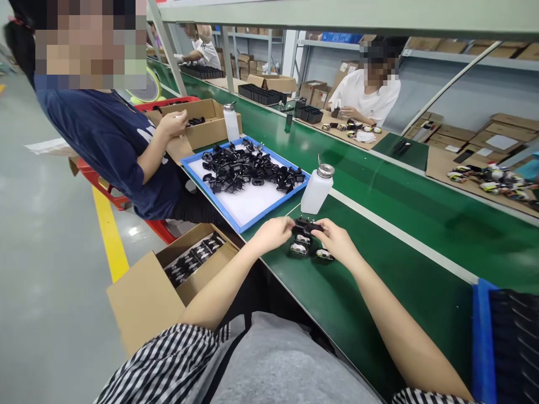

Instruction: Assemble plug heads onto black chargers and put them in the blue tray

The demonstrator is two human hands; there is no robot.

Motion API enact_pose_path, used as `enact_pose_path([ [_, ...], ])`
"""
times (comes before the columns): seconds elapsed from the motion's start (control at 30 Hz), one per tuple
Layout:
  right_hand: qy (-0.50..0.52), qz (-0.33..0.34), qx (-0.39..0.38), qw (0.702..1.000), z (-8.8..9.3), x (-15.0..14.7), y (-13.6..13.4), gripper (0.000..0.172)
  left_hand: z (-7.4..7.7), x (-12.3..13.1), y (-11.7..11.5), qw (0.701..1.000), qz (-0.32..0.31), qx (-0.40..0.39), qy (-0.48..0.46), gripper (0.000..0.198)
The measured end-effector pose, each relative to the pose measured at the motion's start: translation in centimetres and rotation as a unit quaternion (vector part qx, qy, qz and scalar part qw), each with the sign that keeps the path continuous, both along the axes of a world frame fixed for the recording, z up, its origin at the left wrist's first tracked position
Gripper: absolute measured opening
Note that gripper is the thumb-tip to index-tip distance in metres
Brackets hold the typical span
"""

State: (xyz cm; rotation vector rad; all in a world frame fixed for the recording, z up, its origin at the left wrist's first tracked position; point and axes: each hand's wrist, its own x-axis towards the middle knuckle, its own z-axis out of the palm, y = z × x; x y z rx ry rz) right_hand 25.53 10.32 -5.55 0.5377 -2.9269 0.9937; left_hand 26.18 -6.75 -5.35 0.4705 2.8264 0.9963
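Over the green bench, my left hand [275,233] is closed, its fingertips pinching the left side of a black plastic plug part [305,225]. From the other side, my right hand [334,240] has its thumb and fingers closed on the same black parts; whether it is one piece or several side by side I cannot tell. Just below my fingers lie black housings with small circuit boards showing, two on the left [299,248] and one on the right [324,255]. A white pump bottle [316,192] stands right behind my hands.
A blue-rimmed tray [241,227] of black plug parts lies ahead left. Below left is a carton [143,292] of packed units; a blue crate [482,336] sits at right. A co-worker [105,146] sits at left beside another carton [210,132]. People work across the conveyor [379,191].
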Motion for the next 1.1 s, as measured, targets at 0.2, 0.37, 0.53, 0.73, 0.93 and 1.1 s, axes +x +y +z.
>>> enact_pose_path([
  [0.2,-0.04,0.01,0.031,0.999,-1.6,1.0,0.1,0.014,-2.9,-0.8,-0.6,0.99,-0.069,0.088,-0.085,0.038],
  [0.37,0.026,0.015,0.027,0.999,-2.3,1.0,-0.5,0.009,-3.5,-1.2,0.0,0.985,-0.077,0.116,-0.099,0.044],
  [0.53,0.038,0.001,0.01,0.999,-2.5,1.1,-0.6,0.012,-4.3,-1.0,0.4,0.982,-0.05,0.152,-0.097,0.041],
  [0.73,0.048,0.005,0.014,0.999,-2.6,1.1,-0.7,0.013,-4.6,-0.8,0.4,0.983,-0.042,0.16,-0.08,0.041],
  [0.93,0.055,0.013,0.026,0.998,-2.6,0.9,-0.7,0.015,-4.9,-0.7,0.6,0.982,-0.041,0.17,-0.068,0.04],
  [1.1,0.008,0.015,0.064,0.998,-2.1,0.5,-0.7,0.022,-4.6,-0.5,0.5,0.983,-0.061,0.166,-0.051,0.045],
])
